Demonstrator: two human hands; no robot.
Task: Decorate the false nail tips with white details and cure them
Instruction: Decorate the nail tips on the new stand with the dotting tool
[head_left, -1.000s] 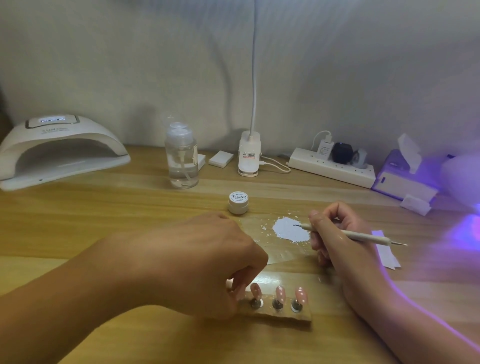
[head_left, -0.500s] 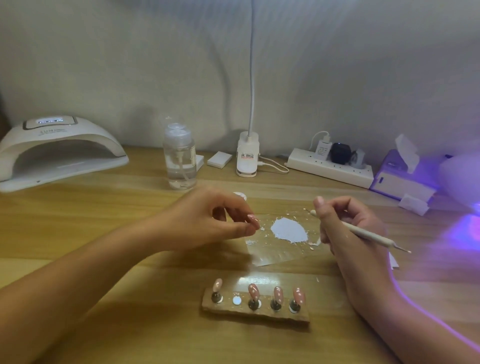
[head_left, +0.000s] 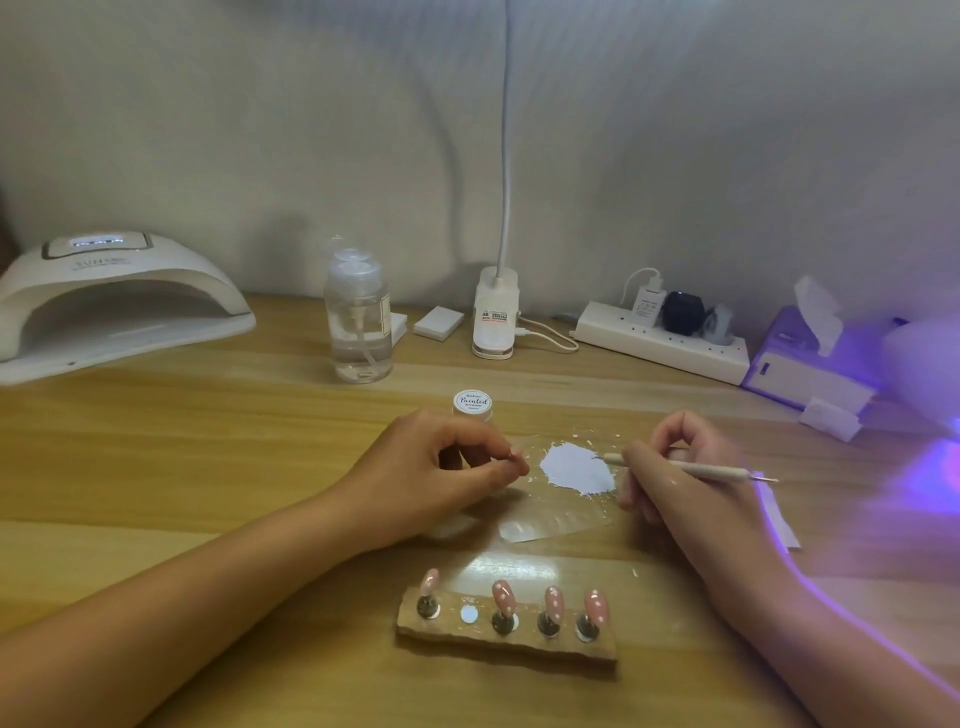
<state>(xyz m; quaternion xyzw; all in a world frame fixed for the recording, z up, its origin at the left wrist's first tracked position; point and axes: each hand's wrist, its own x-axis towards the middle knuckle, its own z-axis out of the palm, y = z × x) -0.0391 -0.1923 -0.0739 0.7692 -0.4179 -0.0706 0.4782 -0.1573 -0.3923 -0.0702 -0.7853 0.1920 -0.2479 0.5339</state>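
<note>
The left hand (head_left: 441, 467) pinches a pink nail tip (head_left: 516, 452) between thumb and forefinger, beside the white paint patch (head_left: 576, 470). The right hand (head_left: 675, 467) grips a dotting tool (head_left: 691, 469), its tip at the paint. Four tips stand on the wooden holder (head_left: 506, 636) nearer the body; the curing lamp (head_left: 114, 306) sits far left

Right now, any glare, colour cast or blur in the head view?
Head view: purple cast washes the right edge, over the tissue box and along the right hand; lamp glare on the table behind the nail holder; wide-angle bowing at the edges; nail tips slightly soft, white dots readable.
</note>
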